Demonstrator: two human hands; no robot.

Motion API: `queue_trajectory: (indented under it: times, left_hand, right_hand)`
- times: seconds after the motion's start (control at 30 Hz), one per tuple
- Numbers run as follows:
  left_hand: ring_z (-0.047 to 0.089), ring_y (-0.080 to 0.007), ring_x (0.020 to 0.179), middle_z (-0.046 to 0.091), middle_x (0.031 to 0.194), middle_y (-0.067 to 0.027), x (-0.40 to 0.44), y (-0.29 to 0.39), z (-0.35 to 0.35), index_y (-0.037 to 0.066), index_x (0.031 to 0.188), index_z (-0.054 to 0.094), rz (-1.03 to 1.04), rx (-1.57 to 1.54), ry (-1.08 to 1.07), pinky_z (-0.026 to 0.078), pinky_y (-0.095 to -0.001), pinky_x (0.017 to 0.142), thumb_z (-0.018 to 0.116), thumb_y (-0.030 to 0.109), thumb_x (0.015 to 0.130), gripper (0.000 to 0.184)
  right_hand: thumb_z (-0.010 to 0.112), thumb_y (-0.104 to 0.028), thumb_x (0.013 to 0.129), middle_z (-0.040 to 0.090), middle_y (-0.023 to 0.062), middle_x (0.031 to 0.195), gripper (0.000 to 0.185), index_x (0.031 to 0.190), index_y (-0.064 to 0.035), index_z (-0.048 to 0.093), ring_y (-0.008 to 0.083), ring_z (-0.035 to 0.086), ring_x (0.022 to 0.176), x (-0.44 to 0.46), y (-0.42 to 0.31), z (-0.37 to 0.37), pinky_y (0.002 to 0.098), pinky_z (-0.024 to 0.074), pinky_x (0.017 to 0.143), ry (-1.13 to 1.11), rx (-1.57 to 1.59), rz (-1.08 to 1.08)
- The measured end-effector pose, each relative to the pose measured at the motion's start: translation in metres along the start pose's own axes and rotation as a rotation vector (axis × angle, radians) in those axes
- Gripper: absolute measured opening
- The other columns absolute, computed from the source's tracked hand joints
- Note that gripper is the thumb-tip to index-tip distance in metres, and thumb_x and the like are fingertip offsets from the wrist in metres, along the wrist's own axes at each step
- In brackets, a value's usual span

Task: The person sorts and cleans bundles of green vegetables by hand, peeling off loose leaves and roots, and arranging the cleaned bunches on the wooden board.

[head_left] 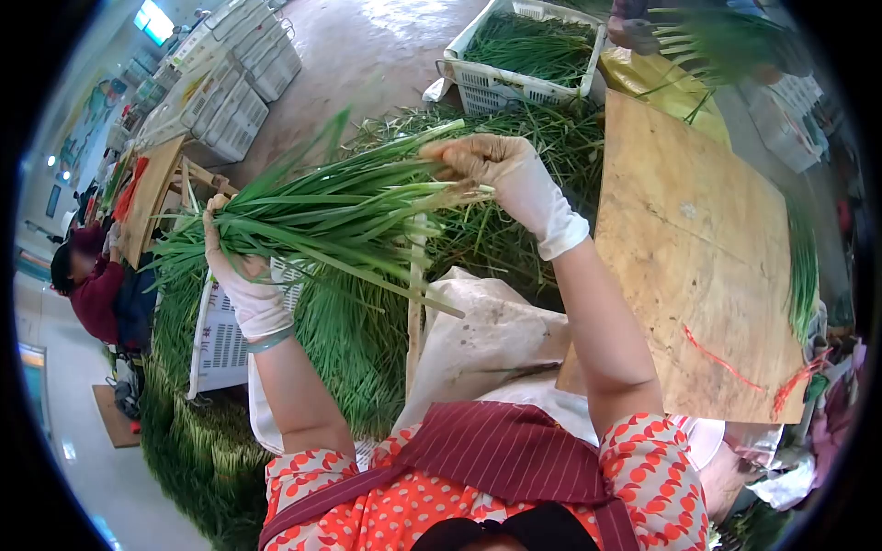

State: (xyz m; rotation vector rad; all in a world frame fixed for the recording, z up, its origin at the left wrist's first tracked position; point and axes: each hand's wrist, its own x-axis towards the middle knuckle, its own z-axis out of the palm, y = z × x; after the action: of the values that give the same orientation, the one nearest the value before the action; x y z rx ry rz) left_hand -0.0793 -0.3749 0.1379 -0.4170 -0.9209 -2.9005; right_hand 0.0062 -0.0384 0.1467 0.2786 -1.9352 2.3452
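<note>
My left hand (241,275), in a white glove, is wrapped round the leafy end of a bunch of garlic chives (340,202). The bunch lies across the air in front of me, its pale stem ends pointing right. At those stem ends is my right hand (501,174), in a soiled white glove, fingers closed on some of the stems. How many stems it pinches is hidden. Below the bunch, more chives (349,340) are heaped in a white plastic crate (220,344).
Loose leaves (496,239) lie piled beyond a pale sack (487,331). At right is a wooden board (689,266) with red string (726,363). A crate of chives (450,69) stands ahead; stacked crates (230,101) stand at left. Other people work at left (96,285) and upper right (634,32).
</note>
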Motion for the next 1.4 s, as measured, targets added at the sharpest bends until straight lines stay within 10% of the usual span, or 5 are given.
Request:
queue_trajectory:
  times: [0.57, 0.77, 0.9, 1.0, 1.4]
  left_hand:
    - [0.05, -0.0149, 0.085, 0.05, 0.081, 0.0, -0.032, -0.018, 0.022, 0.011, 0.078, 0.046, 0.038, -0.432, -0.433, 0.038, -0.0405, 0.088, 0.048, 0.013, 0.085, 0.008]
    - [0.049, -0.0131, 0.082, 0.047, 0.075, 0.003, -0.028, -0.02, 0.005, 0.013, 0.07, 0.045, 0.042, -0.465, -0.305, 0.038, -0.0319, 0.085, 0.05, 0.006, 0.078, 0.012]
    - [0.049, -0.0099, 0.081, 0.047, 0.072, 0.0068, -0.03, -0.019, 0.001, 0.016, 0.068, 0.044, 0.29, -0.155, -0.083, 0.037, -0.0302, 0.086, 0.053, 0.007, 0.078, 0.016]
    - [0.049, -0.0115, 0.082, 0.047, 0.072, 0.0055, -0.03, -0.024, 0.0, 0.015, 0.073, 0.045, 0.364, -0.04, -0.128, 0.035, -0.0338, 0.09, 0.049, 0.01, 0.082, 0.012]
    - [0.053, -0.012, 0.078, 0.055, 0.08, -0.0024, -0.03, -0.024, 0.002, 0.009, 0.081, 0.051, 0.567, 0.392, 0.149, 0.043, -0.03, 0.086, 0.051, 0.015, 0.088, 0.009]
  right_hand:
    - [0.054, -0.014, 0.088, 0.064, 0.0078, 0.096, 0.021, 0.102, 0.0, 0.06, 0.0141, 0.059, 0.082, -0.02, 0.022, 0.001, 0.0262, 0.0455, 0.08, 0.301, 0.62, 0.021]
    - [0.057, -0.017, 0.087, 0.06, 0.0011, 0.079, 0.026, 0.106, 0.0018, 0.059, 0.0098, 0.054, 0.073, -0.02, 0.03, -0.032, 0.0186, 0.0408, 0.074, 0.509, 0.48, -0.146]
    - [0.065, -0.013, 0.08, 0.063, 0.0076, 0.104, 0.039, 0.116, -0.0012, 0.055, 0.0127, 0.058, 0.095, -0.024, 0.073, -0.066, 0.0257, 0.0397, 0.093, 0.673, -0.594, -0.091]
    - [0.068, -0.02, 0.078, 0.058, 0.0076, 0.114, 0.046, 0.119, -0.0049, 0.055, 0.012, 0.053, 0.101, -0.038, 0.034, -0.029, 0.0264, 0.037, 0.095, 0.015, -0.049, 0.216]
    - [0.051, -0.024, 0.087, 0.063, 0.0056, 0.076, 0.026, 0.08, -0.0005, 0.061, 0.0085, 0.051, 0.067, -0.052, -0.028, 0.011, 0.0232, 0.0418, 0.064, -0.25, -0.141, 0.261]
